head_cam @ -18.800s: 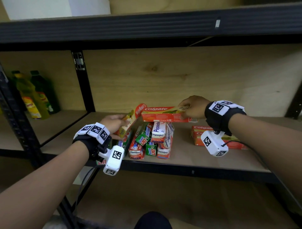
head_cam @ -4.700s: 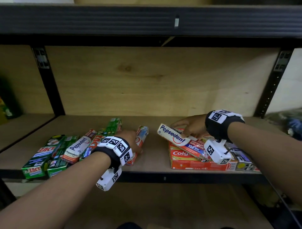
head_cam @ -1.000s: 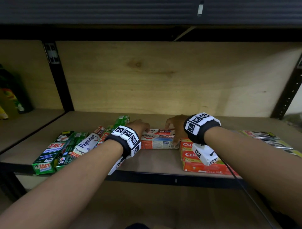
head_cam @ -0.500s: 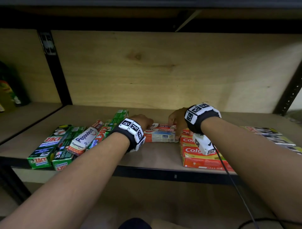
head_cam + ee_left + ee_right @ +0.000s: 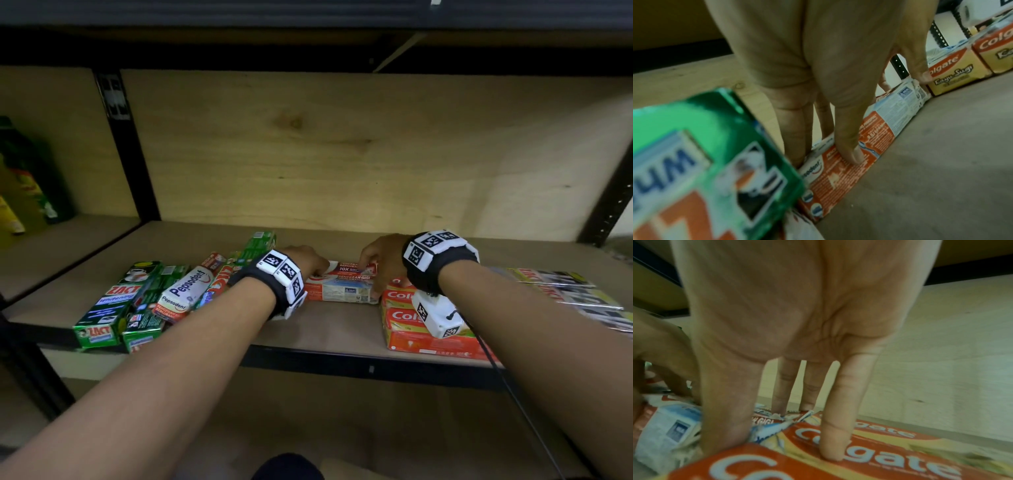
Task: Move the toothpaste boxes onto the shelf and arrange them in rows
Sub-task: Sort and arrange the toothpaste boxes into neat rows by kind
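Fingers [image 5: 849, 146] of the left hand [image 5: 305, 260] reached down nearly straight, a little apart, tips pressing the top and near face of the Pepsodent box [image 5: 342, 286]; we saw no curl round it. Fingers [image 5: 834, 426] of the right hand [image 5: 383, 263] also ran straight and spread: thumb and two far fingers on the Pepsodent box's torn right end, the little finger resting on the Colgate boxes [image 5: 428, 329].

We took the Pepsodent box as landmark. It lay flat on the wooden shelf [image 5: 325, 329], lengthwise left to right, between the two hands. Just right of it, touching or nearly so, sat the Colgate boxes, laid flat side by side and reaching the shelf's front edge. Left of it ran a row of boxes pointing front to back: a green ZACT box [image 5: 113, 308] farthest left, more green boxes, then a white Pepsodent carton [image 5: 186, 289] lying tilted across its neighbours. Well right of it, past the Colgate boxes, lay dark ZACT boxes [image 5: 568, 291]. Far left of it, in the next bay, stood bottles [image 5: 24, 192]; their labels were too blurred for us to read.
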